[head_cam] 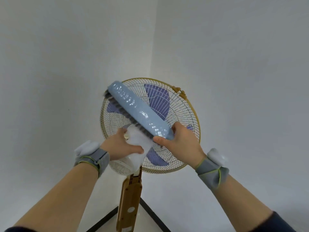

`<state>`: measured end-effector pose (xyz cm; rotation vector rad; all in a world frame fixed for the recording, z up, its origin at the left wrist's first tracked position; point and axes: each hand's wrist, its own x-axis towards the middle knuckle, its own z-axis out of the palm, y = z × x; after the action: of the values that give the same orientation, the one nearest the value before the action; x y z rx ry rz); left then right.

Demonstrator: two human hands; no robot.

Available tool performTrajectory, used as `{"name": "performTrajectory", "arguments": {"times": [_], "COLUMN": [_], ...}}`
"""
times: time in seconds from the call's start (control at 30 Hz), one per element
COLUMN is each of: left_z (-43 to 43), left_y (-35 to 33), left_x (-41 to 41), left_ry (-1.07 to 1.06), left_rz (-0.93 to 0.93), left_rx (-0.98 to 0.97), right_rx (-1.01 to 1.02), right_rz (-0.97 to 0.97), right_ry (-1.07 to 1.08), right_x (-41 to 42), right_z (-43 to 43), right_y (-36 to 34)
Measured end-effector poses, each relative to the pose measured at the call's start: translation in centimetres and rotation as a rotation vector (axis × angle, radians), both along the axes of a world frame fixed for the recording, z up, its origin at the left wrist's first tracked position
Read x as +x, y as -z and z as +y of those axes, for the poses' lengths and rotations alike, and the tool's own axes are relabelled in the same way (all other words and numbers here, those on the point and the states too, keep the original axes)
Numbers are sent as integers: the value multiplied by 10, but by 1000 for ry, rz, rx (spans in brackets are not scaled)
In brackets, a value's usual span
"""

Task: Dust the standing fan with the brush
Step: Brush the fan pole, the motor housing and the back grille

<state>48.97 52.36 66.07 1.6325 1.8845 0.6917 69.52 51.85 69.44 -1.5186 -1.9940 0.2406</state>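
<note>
A standing fan [182,114] with a yellow-rimmed wire grille and purple blades stands in the room corner, seen from behind and above. Its white motor housing [136,148] sits at the back of the grille. My left hand [119,146] grips this housing, thumb across it. My right hand [182,143] holds one end of a long light-blue brush [138,110] with dark bristles. The brush lies diagonally across the back grille, bristles against the wires, its far end at the upper left rim.
The fan's yellow-brown pole with a control panel [130,198] runs down to the floor. White walls meet in a corner [153,47] behind the fan. A dark skirting line [150,211] marks the floor edge. Both wrists wear grey bands.
</note>
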Motion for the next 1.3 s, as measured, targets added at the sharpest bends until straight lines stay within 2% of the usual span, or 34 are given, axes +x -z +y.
{"name": "performTrajectory", "arguments": {"times": [0.2, 0.47, 0.57, 0.67, 0.87, 0.93, 1.07, 1.2, 1.3], "left_z": [-2, 4, 2, -4, -12, -11, -12, -11, -8], "left_y": [0, 2, 1, -2, 3, 4, 4, 4, 6], "left_x": [-2, -4, -3, -9, -13, -15, -15, -18, -22], "left_ry": [47, 89, 95, 97, -31, -11, -19, 56, 62], "left_rz": [12, 32, 40, -27, -277, -319, -283, -231, -239], "left_rx": [-1, 1, 13, -2, -1, 21, -36, -19, -2], "right_rx": [54, 312, 305, 114, 33, 51, 219, 198, 301], "right_rz": [-276, -432, -413, -425, -770, -877, -1118, -1122, -1195], "right_ry": [153, 341, 253, 75, -13, -31, -52, -123, -123], "right_x": [-9, -13, -28, -53, -89, -105, -132, -142, -151], "right_z": [20, 22, 18, 13, 22, 25, 28, 32, 39], "right_y": [-46, -117, -127, -120, -101, -98, -94, -112, -116]}}
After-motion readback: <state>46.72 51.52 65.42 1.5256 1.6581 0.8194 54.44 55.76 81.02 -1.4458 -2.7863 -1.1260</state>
